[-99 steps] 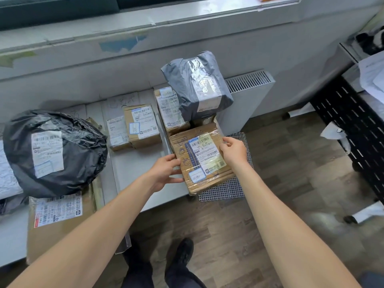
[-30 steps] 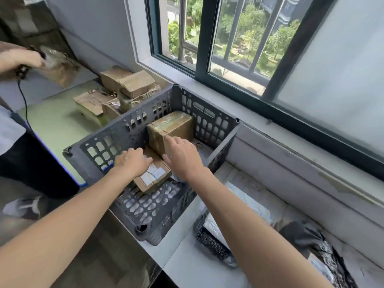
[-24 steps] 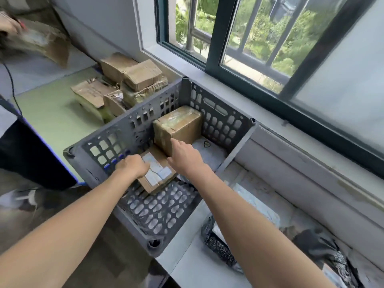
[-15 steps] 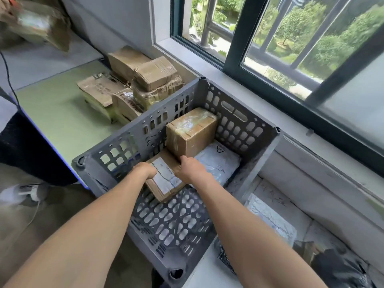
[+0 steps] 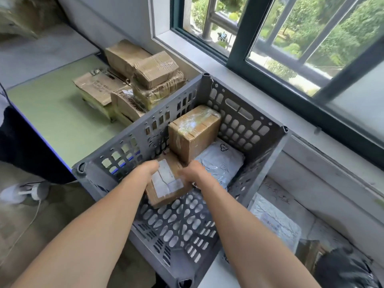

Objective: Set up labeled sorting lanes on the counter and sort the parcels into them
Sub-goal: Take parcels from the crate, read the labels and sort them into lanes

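**Parcel lift from the crate, two-handed**

Both hands are down inside the grey crate [image 5: 284, 134]. The left hand [image 5: 148, 170] curls its fingers over the far left corner of the flat labelled parcel [image 5: 166, 185]. The right hand [image 5: 194, 172] grasps the opposite edge, though blur softens its fingertips. The parcel sits low at the crate's near end, label up. Its far end is just beside the tall taped box [image 5: 193, 132], and its right side is next to the white mailer [image 5: 222, 161]. Whether it rests on the crate floor or is already clear of it cannot be told.

The step probably goes best as a straight, level rise. That would keep the parcel off the tall box and stop its edge catching the perforated wall. With the label kept upward, the person can read it on the way and choose a lane. The carry looks likely to go right, toward the counter [image 5: 216, 271], where a clear-wrapped mailer [image 5: 276, 221] and a black bag [image 5: 345, 271] lie. The slick white mailer could be dragged along, so the right fingers should stay on cardboard only.
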A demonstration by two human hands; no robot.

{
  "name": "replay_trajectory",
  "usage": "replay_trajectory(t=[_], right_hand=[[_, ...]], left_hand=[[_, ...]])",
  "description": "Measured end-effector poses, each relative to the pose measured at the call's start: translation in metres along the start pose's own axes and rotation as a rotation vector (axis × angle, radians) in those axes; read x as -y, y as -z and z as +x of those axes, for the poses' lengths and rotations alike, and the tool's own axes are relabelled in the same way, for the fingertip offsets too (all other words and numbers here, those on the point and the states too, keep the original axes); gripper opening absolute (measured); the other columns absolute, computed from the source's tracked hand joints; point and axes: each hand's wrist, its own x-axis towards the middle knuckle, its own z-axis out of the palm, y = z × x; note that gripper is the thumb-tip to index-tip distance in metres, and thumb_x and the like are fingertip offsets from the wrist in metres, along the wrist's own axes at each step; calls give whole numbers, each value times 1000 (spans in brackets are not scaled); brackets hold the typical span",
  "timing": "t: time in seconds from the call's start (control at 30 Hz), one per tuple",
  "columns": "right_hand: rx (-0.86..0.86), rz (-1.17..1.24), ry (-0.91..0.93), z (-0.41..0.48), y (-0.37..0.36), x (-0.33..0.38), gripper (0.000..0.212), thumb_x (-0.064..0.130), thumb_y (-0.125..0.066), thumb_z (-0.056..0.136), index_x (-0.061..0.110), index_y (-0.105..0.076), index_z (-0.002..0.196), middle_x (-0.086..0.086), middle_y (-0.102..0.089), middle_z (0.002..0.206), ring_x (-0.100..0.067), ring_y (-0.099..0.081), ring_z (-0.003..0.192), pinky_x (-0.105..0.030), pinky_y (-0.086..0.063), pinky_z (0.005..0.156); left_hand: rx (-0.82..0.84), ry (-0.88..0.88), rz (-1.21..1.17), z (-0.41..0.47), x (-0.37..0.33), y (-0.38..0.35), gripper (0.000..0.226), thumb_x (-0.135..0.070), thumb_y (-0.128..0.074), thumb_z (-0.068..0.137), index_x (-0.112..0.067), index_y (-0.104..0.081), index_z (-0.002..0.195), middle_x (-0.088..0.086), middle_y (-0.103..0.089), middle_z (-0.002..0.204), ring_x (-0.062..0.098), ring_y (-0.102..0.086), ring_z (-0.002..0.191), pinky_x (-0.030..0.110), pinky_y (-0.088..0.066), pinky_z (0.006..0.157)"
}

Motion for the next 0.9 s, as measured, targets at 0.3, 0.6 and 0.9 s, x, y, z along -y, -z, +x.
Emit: replay_trajectory(t=[0.3,0.6,0.9], right_hand=[[71,147,31,-71,62,-2,31,37,-66,92,9,-65,104,-3,-65,91,-17,-63,71,-27,-53,60],[-113,636,331,-132,121,-40,18,16,-74,89,9,-67,104,-12,-71,105,-23,-69,98,-46,-59,89],[-461,797,556,-192,166,-103,30,23,-75,89,23,-63,116,3,-73,104,-12,-71,96,-33,-62,79]], left_hand=[[-12,-163,-141,-57,-2,12,32,-24,-42,106,-1,-59,121,17,-67,112,33,-66,97,43,-54,85],[-54,-604,-350,-148,-24,11,28,-11,-64,94,-26,-61,118,1,-69,107,19,-65,97,37,-50,71],[63,-916,-419,-221,-51,-53,23,-8,-61,96,-30,-66,102,-6,-68,98,10,-63,90,32,-51,64]])
